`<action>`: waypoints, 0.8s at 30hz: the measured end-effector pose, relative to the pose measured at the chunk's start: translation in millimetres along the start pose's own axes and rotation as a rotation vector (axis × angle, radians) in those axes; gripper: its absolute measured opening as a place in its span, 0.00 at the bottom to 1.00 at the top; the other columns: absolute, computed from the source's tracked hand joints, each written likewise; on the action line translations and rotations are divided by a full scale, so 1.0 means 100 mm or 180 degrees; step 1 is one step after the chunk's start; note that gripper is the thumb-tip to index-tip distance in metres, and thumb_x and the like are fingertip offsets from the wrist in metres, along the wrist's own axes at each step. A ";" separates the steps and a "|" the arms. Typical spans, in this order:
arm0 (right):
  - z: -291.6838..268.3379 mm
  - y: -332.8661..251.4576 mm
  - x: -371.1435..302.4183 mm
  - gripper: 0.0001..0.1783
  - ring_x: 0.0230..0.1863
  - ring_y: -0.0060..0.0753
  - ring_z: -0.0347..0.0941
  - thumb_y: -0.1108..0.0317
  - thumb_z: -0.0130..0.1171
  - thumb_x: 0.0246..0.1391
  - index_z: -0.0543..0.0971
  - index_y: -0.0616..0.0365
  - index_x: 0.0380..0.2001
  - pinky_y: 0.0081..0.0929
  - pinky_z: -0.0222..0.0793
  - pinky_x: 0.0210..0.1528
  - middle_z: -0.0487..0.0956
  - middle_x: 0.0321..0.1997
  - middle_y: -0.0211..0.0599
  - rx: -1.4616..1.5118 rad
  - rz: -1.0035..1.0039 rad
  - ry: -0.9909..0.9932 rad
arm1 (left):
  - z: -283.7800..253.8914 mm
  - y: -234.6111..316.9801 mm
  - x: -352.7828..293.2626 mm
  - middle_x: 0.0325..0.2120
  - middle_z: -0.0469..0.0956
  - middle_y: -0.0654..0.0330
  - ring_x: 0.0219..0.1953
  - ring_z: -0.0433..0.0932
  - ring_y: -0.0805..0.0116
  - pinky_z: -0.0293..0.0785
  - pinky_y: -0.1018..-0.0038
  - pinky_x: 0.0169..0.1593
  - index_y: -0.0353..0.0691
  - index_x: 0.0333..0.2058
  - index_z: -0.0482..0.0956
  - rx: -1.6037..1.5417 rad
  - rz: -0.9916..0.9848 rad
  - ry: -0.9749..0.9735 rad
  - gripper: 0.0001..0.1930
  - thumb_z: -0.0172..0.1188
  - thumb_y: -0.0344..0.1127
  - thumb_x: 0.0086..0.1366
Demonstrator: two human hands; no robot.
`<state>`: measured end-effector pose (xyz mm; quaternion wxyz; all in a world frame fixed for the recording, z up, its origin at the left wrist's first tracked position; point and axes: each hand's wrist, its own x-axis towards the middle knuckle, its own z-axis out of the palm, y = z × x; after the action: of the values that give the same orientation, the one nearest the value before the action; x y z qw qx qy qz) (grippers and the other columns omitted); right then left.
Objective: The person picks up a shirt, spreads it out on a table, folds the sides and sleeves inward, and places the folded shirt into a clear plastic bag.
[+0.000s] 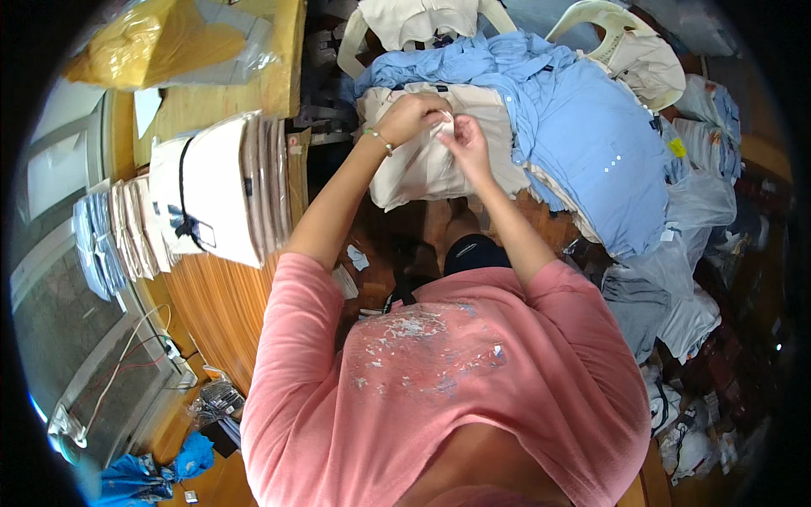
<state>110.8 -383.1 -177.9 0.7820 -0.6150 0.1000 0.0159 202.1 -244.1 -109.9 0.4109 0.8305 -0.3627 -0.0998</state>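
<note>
In front of me a cream button-up shirt (405,179) lies spread on top of a pile of cloth. My left hand (412,117), with a beaded bracelet at its wrist, is closed at the shirt's upper middle. Close beside it, my right hand (470,148) pinches a small raised fold of the same cream cloth between thumb and fingers. The fingertips of both hands nearly meet at this fold, and what exactly lies between them is too small to tell. Light blue shirts (591,144) are heaped just right of the cream one and behind it.
A tall stack of folded cream shirts (211,186), tied with a black band, stands on a wooden table (215,300) at left. White plastic chairs (591,15) stand behind the heap. Bagged garments (705,198) crowd the right side. A yellow wrapped bundle (160,38) sits far left.
</note>
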 end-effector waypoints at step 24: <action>0.36 -3.23 -0.23 0.09 0.34 0.16 0.68 0.66 0.57 0.54 0.76 0.62 0.30 0.16 0.63 0.38 0.75 0.30 0.27 -0.1192 -0.1624 -0.1675 | -1.68 2.38 -0.70 0.25 0.77 0.63 0.27 0.74 0.79 0.71 0.83 0.30 0.30 0.31 0.78 -0.0457 -0.0789 0.1685 0.09 0.62 0.32 0.57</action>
<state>141.2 -424.2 143.5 0.6343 -0.7267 -0.2637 -0.0038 105.7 -188.4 168.4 0.5335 0.8344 -0.1308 0.0454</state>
